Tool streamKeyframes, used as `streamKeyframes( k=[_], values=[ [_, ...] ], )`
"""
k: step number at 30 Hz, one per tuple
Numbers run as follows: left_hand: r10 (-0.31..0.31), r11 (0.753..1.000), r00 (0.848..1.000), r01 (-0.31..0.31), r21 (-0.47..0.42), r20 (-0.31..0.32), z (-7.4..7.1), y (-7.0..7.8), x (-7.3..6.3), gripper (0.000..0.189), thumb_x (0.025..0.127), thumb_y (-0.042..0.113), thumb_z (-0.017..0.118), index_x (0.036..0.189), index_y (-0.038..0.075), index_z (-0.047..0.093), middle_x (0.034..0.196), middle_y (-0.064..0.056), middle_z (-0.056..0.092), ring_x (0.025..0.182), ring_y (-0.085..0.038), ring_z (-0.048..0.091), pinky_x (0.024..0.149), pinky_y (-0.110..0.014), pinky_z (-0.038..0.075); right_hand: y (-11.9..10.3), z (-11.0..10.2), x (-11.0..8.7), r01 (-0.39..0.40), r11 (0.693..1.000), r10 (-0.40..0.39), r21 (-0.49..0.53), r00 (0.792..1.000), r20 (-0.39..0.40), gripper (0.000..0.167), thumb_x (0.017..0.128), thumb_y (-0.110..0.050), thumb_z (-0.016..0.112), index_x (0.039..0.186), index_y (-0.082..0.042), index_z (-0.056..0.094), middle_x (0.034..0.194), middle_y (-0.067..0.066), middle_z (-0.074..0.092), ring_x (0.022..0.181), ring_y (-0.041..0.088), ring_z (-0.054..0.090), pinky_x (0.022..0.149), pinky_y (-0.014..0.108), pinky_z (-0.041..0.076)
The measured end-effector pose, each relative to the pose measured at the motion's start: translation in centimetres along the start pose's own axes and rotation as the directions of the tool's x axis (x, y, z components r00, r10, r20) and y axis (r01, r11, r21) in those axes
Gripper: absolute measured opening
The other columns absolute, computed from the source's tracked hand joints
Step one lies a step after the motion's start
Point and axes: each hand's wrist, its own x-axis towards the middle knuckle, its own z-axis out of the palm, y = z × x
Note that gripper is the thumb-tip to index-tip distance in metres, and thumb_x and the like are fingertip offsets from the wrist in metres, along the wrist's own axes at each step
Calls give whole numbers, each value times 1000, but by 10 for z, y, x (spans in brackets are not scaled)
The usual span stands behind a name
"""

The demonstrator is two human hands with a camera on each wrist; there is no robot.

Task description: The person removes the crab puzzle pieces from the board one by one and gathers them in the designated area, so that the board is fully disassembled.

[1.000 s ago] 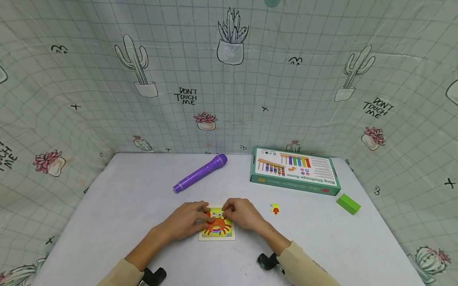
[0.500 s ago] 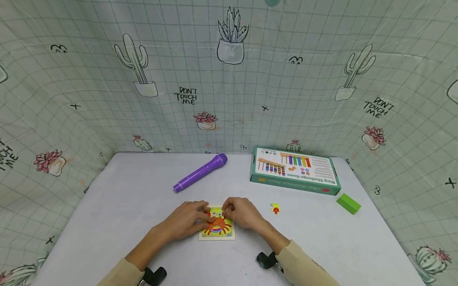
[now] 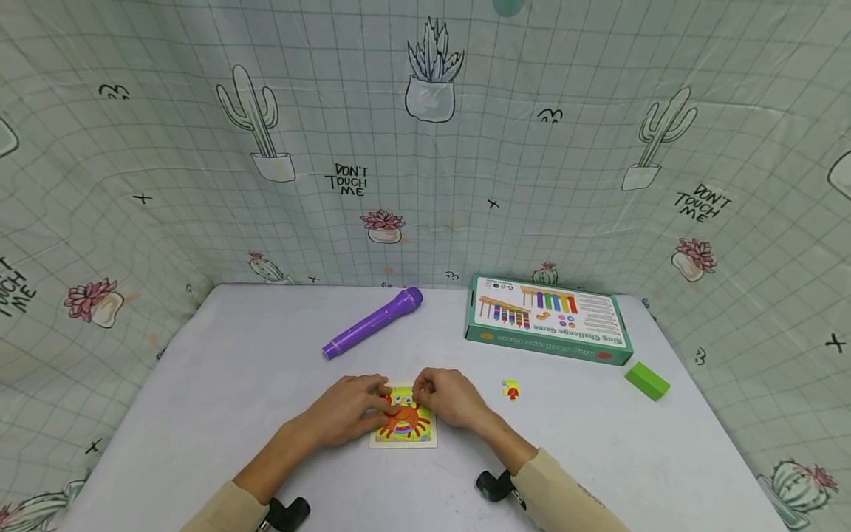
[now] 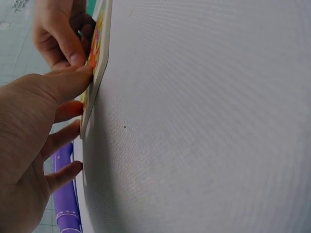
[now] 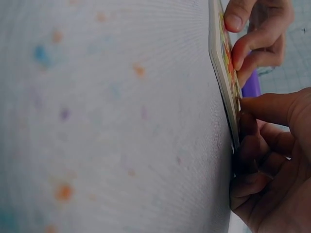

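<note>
Square, flat puzzle board with a pale frame and a red-orange crab on yellow [image 3: 407, 431]: lying on the white tabletop [image 3: 226, 377], near side centre, between the two hands. Left hand [image 3: 349, 410]: fingers loosely extended and spread at the board's left side, thumb resting on its face. Right hand [image 3: 450, 397]: fingers bent at the upper right corner, one digit touching the face; cannot tell whether a piece is pinched there. Hands near each other, a small gap between them in the head view. Small yellow puzzle piece with a red figure [image 3: 510, 389]: flat on the table, right of the right hand. Beyond the hands: purple rod with a rounded head, microphone-shaped [image 3: 372, 324], lying diagonally. Farther right: green-and-white rectangular box printed "Ring Challenge Game" [image 3: 550, 319], with a bright green oblong block [image 3: 648, 380] just beside its near right corner.
</note>
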Motion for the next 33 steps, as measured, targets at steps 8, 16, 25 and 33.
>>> streamKeyframes(
  k=[8,16,25,33],
  values=[
    [-7,1000,1000,7,1,13,-1,1,1,26,96,36,68,119,27,76,125,0,67,127,-27,57,102,-55,45,0,0,0,-10,1000,10,11,1000,-3,5,95,-21,68,91,-18,68,70,-8,59,62,8,51,57,24,39],
    [-1,1000,1000,1,11,7,0,0,1,26,95,36,69,118,27,76,124,0,67,124,-26,58,100,-54,46,-1,-1,0,-10,1000,10,15,1000,0,5,95,-21,68,91,-18,67,71,-8,59,62,8,51,57,24,39],
    [8,1000,1000,-8,12,-5,2,-1,1,25,95,35,69,117,27,77,124,-1,67,123,-25,59,99,-54,47,0,-1,-1,-15,998,14,55,1000,10,6,95,-20,68,90,-17,67,73,-8,61,65,8,52,59,24,41],
    [17,1000,1000,-17,9,-9,1,-1,1,24,95,35,69,115,26,77,123,-2,67,121,-25,60,99,-53,48,-1,-5,-1,1,998,-3,63,999,32,7,90,-20,72,92,-16,67,73,-8,60,66,8,52,62,24,42]
  ],
)
